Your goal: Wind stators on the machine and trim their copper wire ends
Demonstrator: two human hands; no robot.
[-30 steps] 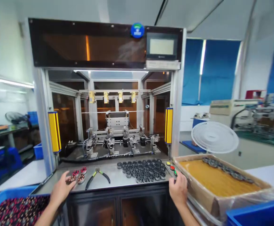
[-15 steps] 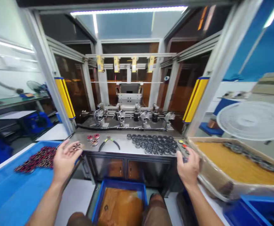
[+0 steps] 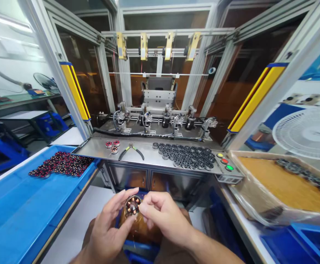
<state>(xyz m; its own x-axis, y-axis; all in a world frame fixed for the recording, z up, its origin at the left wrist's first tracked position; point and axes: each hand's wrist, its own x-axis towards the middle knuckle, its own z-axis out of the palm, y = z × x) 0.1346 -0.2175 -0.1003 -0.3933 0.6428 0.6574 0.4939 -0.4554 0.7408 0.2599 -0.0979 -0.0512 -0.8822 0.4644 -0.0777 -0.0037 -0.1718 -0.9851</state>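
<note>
My left hand holds a copper-wound motor stator between thumb and fingers, its coils facing up at me, above my lap. Closed in a pinch, my right hand meets the stator's right edge; what its fingertips grip is hidden. A thin wire dangles below the stator. On the metal ledge beyond lie three red-and-copper stators, pliers with dark and green handles, and a batch of dark unwound stator cores.
A blue tray at left carries a heap of wound stators. The winding machine stands ahead, framed by yellow light bars. At right are a button box, a cardboard box with dark cores and a white fan.
Both hands have come together over my lap, the left from the blue tray's side with the stator, the right from beside the button box. The view has tilted downward.
</note>
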